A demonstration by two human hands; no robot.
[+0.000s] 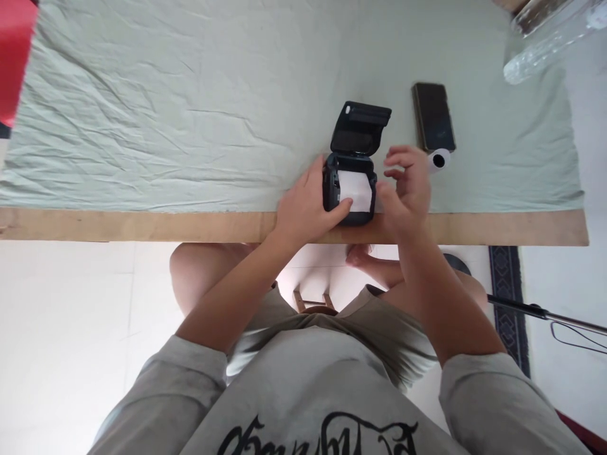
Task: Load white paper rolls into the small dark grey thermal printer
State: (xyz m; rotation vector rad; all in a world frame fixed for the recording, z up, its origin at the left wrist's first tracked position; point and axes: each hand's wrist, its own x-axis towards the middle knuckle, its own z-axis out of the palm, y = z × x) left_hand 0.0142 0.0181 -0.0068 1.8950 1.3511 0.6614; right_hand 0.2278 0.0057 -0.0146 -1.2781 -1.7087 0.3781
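A small black printer [349, 189] is seen at the near edge of the table [142, 226], on the pale green cloth [190, 114]. Its lid [359, 128] is swung open and stands up on the far side. A white paper roll [355, 190] lies in the open bay.

The printer is gripped from its left side by the left hand [303, 212], the thumb laid across the front corner onto the paper's edge and the fingers curled against the left wall. The right hand [406, 189] is held just beside the printer's right side, fingers half curled and loosely spread; nothing is held in it, and whether it touches the casing cannot be told.

A second small white roll [439, 160] lies just right of the printer, behind the right hand. A dark phone [433, 117] lies flat beyond that roll, to the right of the lid. A clear plastic object [545, 38] sits well away to the far right of the printer, at the cloth's corner. A red item [14, 57] is at the far left edge. Below the table's edge, bare knees and a grey shirt are seen over a white floor.
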